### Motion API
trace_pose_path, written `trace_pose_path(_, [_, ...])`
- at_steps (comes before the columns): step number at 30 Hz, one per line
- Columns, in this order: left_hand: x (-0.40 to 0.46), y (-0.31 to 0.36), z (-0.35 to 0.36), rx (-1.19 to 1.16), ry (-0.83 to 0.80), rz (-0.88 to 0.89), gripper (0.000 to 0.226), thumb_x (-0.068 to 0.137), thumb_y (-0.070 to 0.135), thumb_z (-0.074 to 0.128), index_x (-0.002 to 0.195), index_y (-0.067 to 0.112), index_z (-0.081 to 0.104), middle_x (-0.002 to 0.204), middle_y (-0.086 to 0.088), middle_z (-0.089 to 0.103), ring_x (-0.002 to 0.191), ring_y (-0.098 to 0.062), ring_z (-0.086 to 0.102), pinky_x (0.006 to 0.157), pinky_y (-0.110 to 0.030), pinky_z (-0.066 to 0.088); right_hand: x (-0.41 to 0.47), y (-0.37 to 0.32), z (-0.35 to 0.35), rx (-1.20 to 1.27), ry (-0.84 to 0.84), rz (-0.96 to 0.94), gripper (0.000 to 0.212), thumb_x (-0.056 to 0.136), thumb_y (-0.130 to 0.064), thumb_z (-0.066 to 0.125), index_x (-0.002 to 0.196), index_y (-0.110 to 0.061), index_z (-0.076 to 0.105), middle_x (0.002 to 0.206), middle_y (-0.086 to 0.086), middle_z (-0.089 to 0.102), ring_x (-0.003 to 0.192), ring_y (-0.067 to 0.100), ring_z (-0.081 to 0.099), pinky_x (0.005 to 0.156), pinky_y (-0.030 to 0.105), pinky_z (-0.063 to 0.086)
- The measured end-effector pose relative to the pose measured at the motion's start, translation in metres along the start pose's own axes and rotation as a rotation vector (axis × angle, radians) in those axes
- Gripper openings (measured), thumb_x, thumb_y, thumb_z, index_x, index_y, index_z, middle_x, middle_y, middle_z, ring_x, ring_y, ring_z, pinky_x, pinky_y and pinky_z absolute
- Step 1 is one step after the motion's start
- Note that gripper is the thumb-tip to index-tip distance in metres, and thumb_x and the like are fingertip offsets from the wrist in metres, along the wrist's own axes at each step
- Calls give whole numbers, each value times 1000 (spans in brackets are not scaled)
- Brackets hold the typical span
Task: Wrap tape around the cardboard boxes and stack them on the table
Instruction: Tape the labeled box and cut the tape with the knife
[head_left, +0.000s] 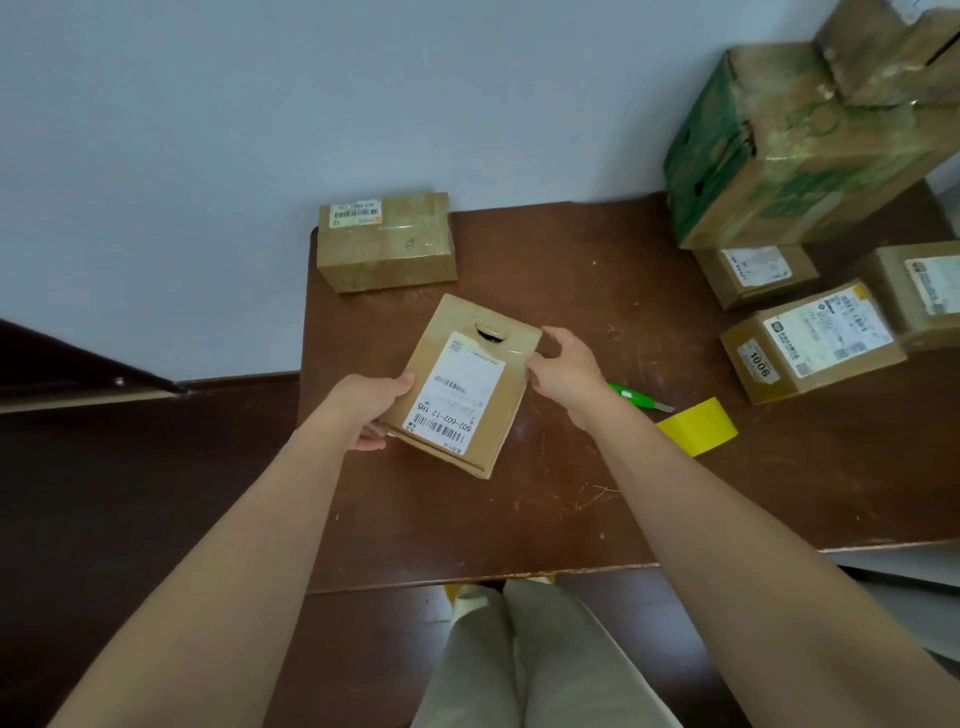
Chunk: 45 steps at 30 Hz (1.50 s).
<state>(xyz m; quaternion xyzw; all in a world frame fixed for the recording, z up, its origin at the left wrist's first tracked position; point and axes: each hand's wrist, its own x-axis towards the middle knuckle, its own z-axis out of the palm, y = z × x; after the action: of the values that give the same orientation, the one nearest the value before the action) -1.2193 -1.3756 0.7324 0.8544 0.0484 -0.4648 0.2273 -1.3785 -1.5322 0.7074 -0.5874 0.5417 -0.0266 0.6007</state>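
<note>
A small cardboard box with a white shipping label and a torn hole near its far edge is held between both hands over the middle of the brown table. My left hand grips its near left corner, thumb on top and fingers underneath. My right hand grips its right edge. A roll of yellow tape lies on the table to the right of my right forearm. Another taped cardboard box stands at the table's far left corner against the wall.
A green utility knife lies just beyond the tape. Three labelled cardboard boxes sit at the right, with a large green-printed carton stacked above them. The table's front edge is near my legs.
</note>
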Motion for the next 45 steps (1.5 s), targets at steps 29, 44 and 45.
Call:
trace_pose_path(29, [-27, 17, 223, 590, -216, 839, 23, 86, 10, 67, 109, 9, 67, 107, -11, 69, 105, -29, 63, 75, -19, 37, -50, 151, -91, 240, 298, 17, 42, 70, -60, 83, 96, -29, 68, 103, -8, 70, 109, 17, 62, 101, 37, 48])
trace_pose_path(44, [2, 10, 249, 403, -361, 837, 9, 80, 30, 62, 80, 21, 60, 80, 7, 62, 83, -16, 63, 75, -38, 52, -47, 142, -84, 167, 154, -313, 25, 90, -18, 73, 110, -3, 74, 107, 12, 75, 102, 26, 69, 92, 48, 54])
trace_pose_path(45, [-5, 14, 244, 355, -397, 851, 11, 81, 25, 59, 71, 25, 64, 70, 12, 62, 71, -7, 60, 67, -33, 48, -50, 138, -85, 186, 148, -317, 26, 90, -19, 73, 109, -1, 73, 106, 15, 74, 103, 29, 69, 92, 51, 53])
